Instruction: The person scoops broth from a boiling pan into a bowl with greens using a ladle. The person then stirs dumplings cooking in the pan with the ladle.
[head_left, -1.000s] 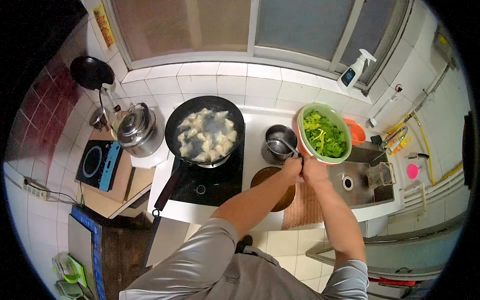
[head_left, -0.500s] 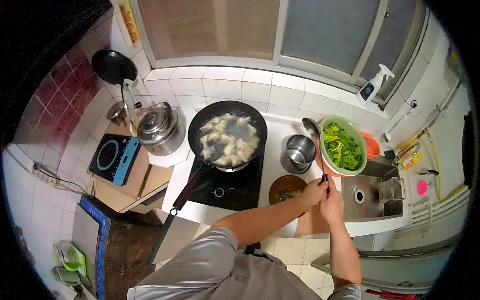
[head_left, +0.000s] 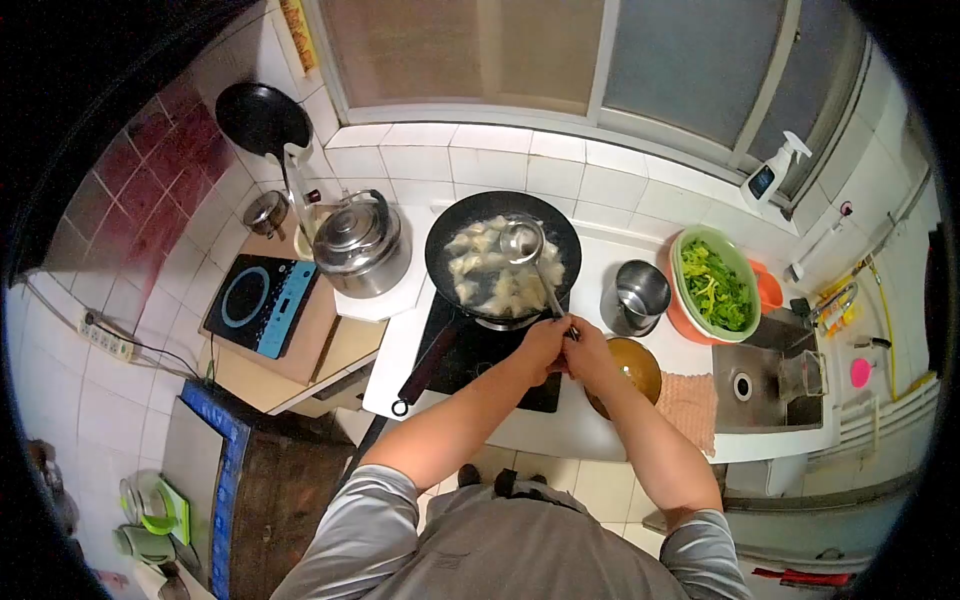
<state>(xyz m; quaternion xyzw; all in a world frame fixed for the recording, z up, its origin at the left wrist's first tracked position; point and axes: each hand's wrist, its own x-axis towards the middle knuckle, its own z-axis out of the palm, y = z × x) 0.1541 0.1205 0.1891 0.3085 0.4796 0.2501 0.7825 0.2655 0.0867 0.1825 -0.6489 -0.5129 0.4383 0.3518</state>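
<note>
Both my left hand (head_left: 543,347) and my right hand (head_left: 588,352) are closed at the handle of a metal ladle (head_left: 522,242), close together over the counter. The ladle's round bowl is over the near-right part of a black wok (head_left: 446,222), among pale dumplings (head_left: 512,292) in cloudy water; whether it touches the water I cannot tell. The wok sits on a black cooktop (head_left: 470,350), its long handle pointing toward me at the left. Under my right forearm, partly hidden, is an amber bowl (head_left: 643,370). A steel pot (head_left: 642,292) stands to the right of the wok.
Leafy greens (head_left: 716,285) fill a green basin (head_left: 752,262) beside the sink (head_left: 745,415). A steel kettle (head_left: 360,245) and a portable induction cooker (head_left: 258,303) are on the left. A pinkish cloth (head_left: 688,405) lies by the counter's front edge.
My hands have moved left from beside the green basin to in front of the wok, bringing the ladle over the dumplings. The camera view has shifted slightly.
</note>
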